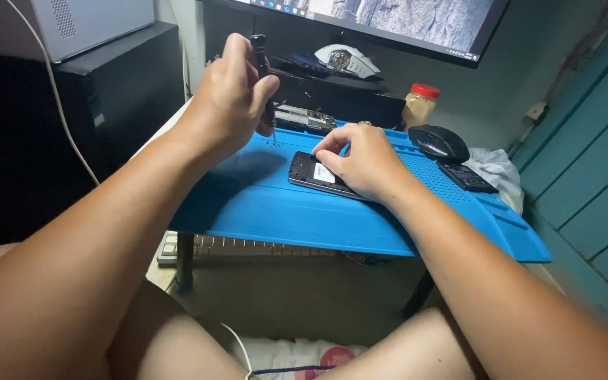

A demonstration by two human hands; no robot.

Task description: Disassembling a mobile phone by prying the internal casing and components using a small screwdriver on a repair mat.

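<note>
On the blue work mat [283, 204] an opened black phone [309, 171] lies at centre, the right hand [364, 160] pressing fingertips on its three-o'clock end, while at eleven o'clock the left hand [230, 95] grips a slim black screwdriver [263, 67], tip down.

One cam only, head-worn, so no 2nd view and no shared area. It looks fwd and steeply down from the person's eye level: own thighs fill the bottom of frame, both forearms run up from the lower corners twd centre. The blue work mat [283, 211] lies mid-frame, close, within arm's reach. The monitor [388, 21] is cut off by the top edge, so the cam sits near and just above desk height. Slight tilt: the mat's front edge drops twd lower right. A teal wall [592, 176] fills the right side.
</note>
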